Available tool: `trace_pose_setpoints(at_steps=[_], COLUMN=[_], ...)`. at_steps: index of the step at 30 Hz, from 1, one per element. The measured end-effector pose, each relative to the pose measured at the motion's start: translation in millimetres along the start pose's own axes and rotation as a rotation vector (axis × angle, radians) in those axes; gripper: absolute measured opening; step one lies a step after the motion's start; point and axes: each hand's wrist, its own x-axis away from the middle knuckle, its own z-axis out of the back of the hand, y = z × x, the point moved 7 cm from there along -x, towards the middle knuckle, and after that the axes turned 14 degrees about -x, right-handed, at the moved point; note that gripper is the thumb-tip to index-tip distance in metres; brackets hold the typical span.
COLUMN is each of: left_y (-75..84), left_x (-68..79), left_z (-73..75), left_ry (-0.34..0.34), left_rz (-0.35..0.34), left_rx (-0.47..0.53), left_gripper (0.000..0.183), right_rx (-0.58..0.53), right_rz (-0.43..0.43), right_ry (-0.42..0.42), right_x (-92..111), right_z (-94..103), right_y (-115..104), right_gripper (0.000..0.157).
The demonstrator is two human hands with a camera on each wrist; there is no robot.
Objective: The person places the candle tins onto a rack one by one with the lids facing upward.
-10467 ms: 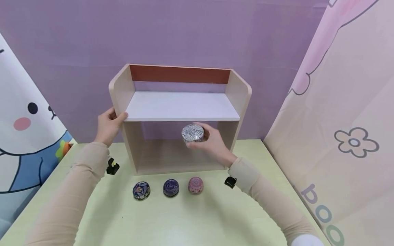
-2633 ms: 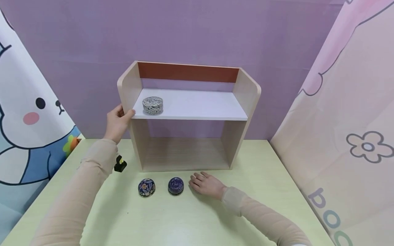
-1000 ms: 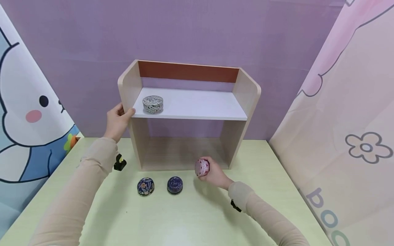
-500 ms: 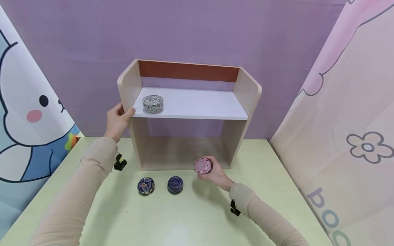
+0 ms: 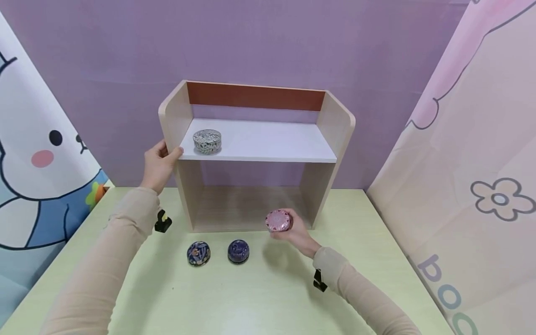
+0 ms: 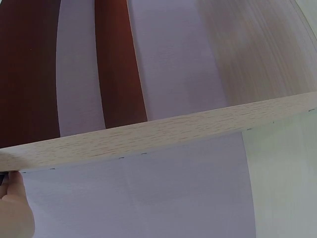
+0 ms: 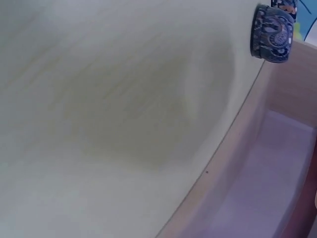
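My left hand (image 5: 159,166) grips the left side panel of a small two-tier wooden shelf (image 5: 259,160), thumb at the front edge by the white upper board. In the left wrist view, part of that hand (image 6: 16,210) shows beside the panel's edge. My right hand (image 5: 298,235) holds a round pink patterned tin (image 5: 278,220) above the table, in front of the lower compartment. A black-and-white patterned tin (image 5: 207,142) sits at the left of the upper board. On the table in front stand a dark floral tin (image 5: 198,253) and a purple-blue tin (image 5: 238,251).
The pale green table (image 5: 234,302) runs under everything. Behind the shelf hangs a purple backdrop (image 5: 259,42), with a cartoon-printed sheet (image 5: 46,139) on the left and a flower-printed one (image 5: 456,139) on the right. The purple-blue tin also shows in the right wrist view.
The black-and-white tin went from my right hand onto the upper board. My right hand then lifted the pink tin off the table, lately turning and raising it slightly. My left hand stays put.
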Motion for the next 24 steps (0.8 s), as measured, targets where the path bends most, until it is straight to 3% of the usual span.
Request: trace_pose_setpoints(at_steps=[4,7,13,24], left_y=[-0.5,-1.3,-2.3,-0.6], left_x=[-0.6,-0.9,-0.9,-1.1], left_z=[0.3,0.2,0.0,-0.5], left_ry=[0.002,0.0,-0.001,-0.003], left_rz=[-0.001,0.002,0.007,0.009], left_rx=[-0.001,0.002,-0.01,0.005], left_gripper=[0.051,0.051,0.051,0.051], right_rx=[0.014,0.016,-0.01,0.02], right_rz=[0.005,0.038,0.133,0.191], right_ry=[-0.007,-0.031,-0.093,-0.147], right_x=[-10,-13,-17,-26], right_z=[3.7,2.7,1.1,-5.8], right_y=[5,-4,-35,-94], right_gripper=[0.071,0.07,0.069,0.072])
